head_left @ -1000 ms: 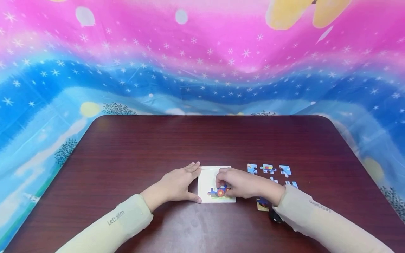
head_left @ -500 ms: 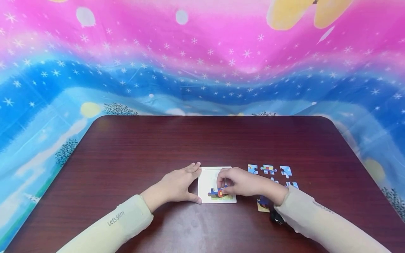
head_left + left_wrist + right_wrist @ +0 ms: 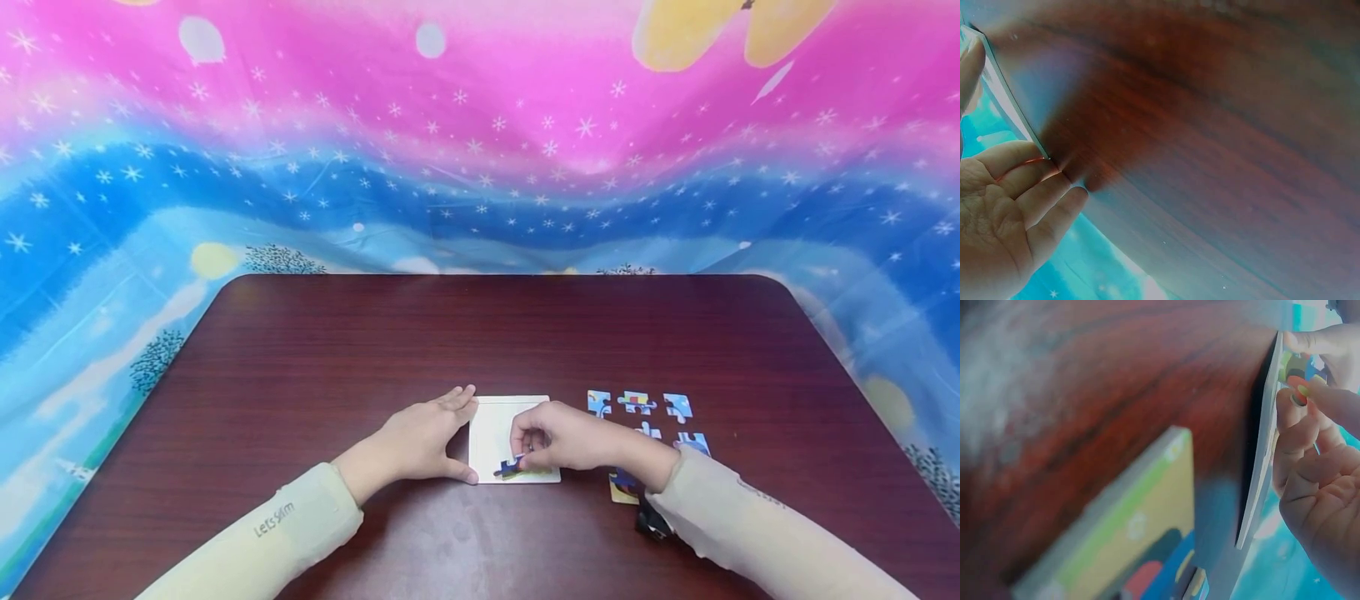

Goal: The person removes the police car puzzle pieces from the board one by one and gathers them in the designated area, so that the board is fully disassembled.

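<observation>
A small white puzzle tray (image 3: 491, 429) lies on the table in the head view. My right hand (image 3: 566, 435) is over its right half. Thumb and fingertips pinch a blue jigsaw piece (image 3: 508, 467), which looks tilted over the tray's near part; the right wrist view shows red and yellow near the fingertips. My left hand (image 3: 423, 437) touches the tray's left edge, its thumb at the near corner and its fingers spread towards the far corner. The left wrist view shows those fingers (image 3: 1054, 206) nearly straight along the edge.
Several loose jigsaw pieces (image 3: 637, 402) lie in loose rows to the right of the tray, some hidden under my right forearm. A black object (image 3: 652, 523) shows beside the right cuff. The brown table (image 3: 337, 333) reaches back to a patterned cloth (image 3: 480, 167).
The blue piece lay flatter with its red wheel showing; now it is tilted and the wheel is hidden in the head view. My right hand shifted slightly; the left has stayed put.
</observation>
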Demonstrator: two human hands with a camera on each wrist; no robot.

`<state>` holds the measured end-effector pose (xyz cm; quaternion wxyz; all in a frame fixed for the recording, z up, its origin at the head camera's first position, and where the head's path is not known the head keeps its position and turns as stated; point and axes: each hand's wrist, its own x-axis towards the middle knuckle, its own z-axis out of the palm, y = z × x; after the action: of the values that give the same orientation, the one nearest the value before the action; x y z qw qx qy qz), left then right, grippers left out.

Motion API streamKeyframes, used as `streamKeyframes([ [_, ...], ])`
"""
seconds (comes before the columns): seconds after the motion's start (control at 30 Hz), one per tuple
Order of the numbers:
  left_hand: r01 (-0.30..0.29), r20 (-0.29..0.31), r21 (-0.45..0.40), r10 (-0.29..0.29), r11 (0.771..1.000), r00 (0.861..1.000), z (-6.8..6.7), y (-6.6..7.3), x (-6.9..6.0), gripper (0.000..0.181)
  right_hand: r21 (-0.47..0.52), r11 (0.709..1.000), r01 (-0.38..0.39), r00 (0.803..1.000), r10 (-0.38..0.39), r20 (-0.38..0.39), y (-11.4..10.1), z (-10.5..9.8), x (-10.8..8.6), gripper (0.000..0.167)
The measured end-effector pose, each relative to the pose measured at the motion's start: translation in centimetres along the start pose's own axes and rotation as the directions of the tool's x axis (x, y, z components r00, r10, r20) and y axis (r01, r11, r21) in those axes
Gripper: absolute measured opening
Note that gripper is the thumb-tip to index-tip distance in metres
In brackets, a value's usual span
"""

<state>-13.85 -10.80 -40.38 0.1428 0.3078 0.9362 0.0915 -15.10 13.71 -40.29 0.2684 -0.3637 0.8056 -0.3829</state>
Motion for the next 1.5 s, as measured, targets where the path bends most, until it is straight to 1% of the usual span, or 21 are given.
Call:
streamKeyframes([
  [0.2, -0.002, 0.0, 0.003, 0.002, 1.0, 1.0, 0.0, 0.1, -0.1, 0.101, -0.017, 1.0, -0.018, 1.0, 0.017, -0.026, -0.3, -0.3, -0.2, 0.009],
  [0.33, 0.002, -0.003, 0.005, -0.002, 1.0, 1.0, 0.1, 0.1, -0.1, 0.102, -0.006, 1.0, -0.011, 0.999, 0.011, -0.036, -0.3, -0.7, -0.4, 0.008],
  [0.5, 0.004, -0.006, 0.005, -0.004, 1.0, 1.0, 0.0, 0.1, -0.1, 0.101, -0.029, 1.0, -0.01, 0.998, 0.008, -0.06, -0.2, -1.2, -0.8, 0.007],
  [0.6, 0.001, -0.006, 0.002, -0.001, 1.0, 1.0, 0.0, 0.2, -0.1, 0.101, -0.041, 0.999, -0.036, 0.997, 0.033, -0.075, -0.1, -1.4, -1.2, 0.008],
  [0.73, 0.0, -0.001, 0.004, 0.0, 1.0, 1.0, 0.0, 0.2, -0.1, 0.101, -0.032, 0.997, -0.068, 0.994, 0.065, -0.088, 0.1, -1.6, -1.7, 0.008],
  [1.0, -0.001, -0.003, 0.014, 0.001, 1.0, 1.0, 0.0, 0.2, -0.2, 0.102, 0.004, 0.997, -0.079, 0.988, 0.078, -0.134, 0.8, -2.3, -3.5, 0.007],
  [1.2, -0.003, -0.003, 0.009, 0.003, 1.0, 1.0, 0.0, 0.2, -0.2, 0.102, 0.004, 0.997, -0.08, 0.984, 0.079, -0.16, 1.6, -3.0, -5.1, 0.006],
  [1.37, 0.001, 0.001, 0.009, -0.001, 1.0, 1.0, 0.0, 0.1, -0.2, 0.102, 0.004, 0.995, -0.102, 0.975, 0.101, -0.199, 1.8, -3.6, -6.5, 0.007],
  [1.5, -0.004, 0.0, 0.013, 0.004, 1.0, 1.0, 0.0, 0.1, -0.1, 0.102, 0.01, 0.995, -0.102, 0.969, 0.101, -0.227, 2.1, -4.0, -7.5, 0.009],
])
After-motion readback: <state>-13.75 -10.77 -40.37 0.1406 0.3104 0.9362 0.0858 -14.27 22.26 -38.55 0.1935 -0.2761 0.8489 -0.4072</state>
